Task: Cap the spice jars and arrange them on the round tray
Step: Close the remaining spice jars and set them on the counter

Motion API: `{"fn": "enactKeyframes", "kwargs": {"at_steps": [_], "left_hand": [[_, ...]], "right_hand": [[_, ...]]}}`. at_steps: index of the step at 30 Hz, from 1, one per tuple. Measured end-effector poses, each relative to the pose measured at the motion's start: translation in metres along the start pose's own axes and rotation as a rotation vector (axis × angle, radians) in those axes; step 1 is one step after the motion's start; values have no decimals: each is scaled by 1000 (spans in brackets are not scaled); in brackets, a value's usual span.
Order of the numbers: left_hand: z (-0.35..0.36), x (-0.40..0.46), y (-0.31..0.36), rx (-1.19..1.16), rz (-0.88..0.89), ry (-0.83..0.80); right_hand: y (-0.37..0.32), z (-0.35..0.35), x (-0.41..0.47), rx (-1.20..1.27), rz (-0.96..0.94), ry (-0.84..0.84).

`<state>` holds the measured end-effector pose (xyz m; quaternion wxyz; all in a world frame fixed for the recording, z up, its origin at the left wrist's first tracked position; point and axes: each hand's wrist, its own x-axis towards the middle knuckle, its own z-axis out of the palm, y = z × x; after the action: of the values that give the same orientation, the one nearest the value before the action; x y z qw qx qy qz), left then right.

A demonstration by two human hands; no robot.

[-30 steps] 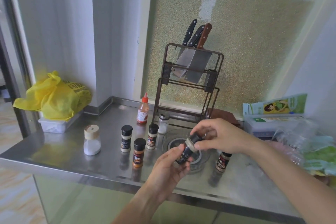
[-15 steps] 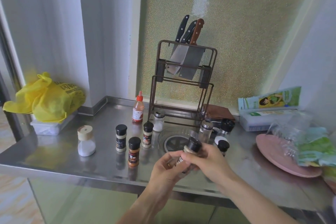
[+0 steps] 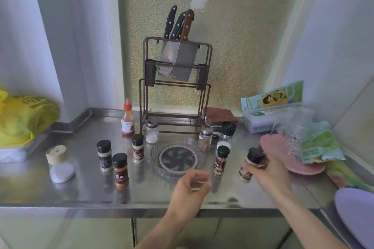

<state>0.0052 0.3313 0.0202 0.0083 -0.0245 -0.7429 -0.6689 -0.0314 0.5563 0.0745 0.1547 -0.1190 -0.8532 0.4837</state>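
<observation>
A clear round tray (image 3: pixel 199 148) with a dark spoked centre lies mid-counter with nothing on it. My right hand (image 3: pixel 270 174) grips a black-capped spice jar (image 3: pixel 251 164), tilted, to the right of the tray. My left hand (image 3: pixel 191 187) hovers in front of the tray, fingers loosely curled, holding nothing. Another capped jar (image 3: pixel 221 159) stands just right of the tray. Three capped jars stand to its left: one dark-labelled (image 3: pixel 104 155), one orange (image 3: pixel 120 170), one pale (image 3: pixel 138 150). A steel-capped jar (image 3: pixel 204 137) and a black-topped grinder (image 3: pixel 227 132) stand behind the tray.
A knife rack (image 3: pixel 176 79) stands at the back, with a red-capped sauce bottle (image 3: pixel 128 118) and a small salt shaker (image 3: pixel 152 132) beside it. At the left are a white-filled jar (image 3: pixel 59 164) and a yellow bag (image 3: pixel 22 117). At the right lie a pink plate (image 3: pixel 269 147) and plastic bags (image 3: pixel 315 139).
Both hands held the jar in front of the tray while the cap went on. My left hand has let go, and my right hand has carried the capped jar to the right.
</observation>
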Motion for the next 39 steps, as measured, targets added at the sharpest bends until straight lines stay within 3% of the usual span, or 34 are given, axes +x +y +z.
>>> {"fn": "enactKeyframes", "kwargs": {"at_steps": [5, 17, 23, 31, 39], "left_hand": [[21, 2, -5, 60, -21, 12], [18, -2, 3, 88, -23, 47], [-34, -17, 4, 97, 66, 204], [-130, -28, 16, 220, 180, 512], [-217, 11, 60, 455, 215, 631]], "right_hand": [[37, -8, 35, -151, 99, 129], [56, -3, 35, -245, 121, 142], [17, -3, -12, -226, -175, 361], [-54, 74, -56, -183, -412, -46], [-130, 173, -33, -235, -479, -315]]}}
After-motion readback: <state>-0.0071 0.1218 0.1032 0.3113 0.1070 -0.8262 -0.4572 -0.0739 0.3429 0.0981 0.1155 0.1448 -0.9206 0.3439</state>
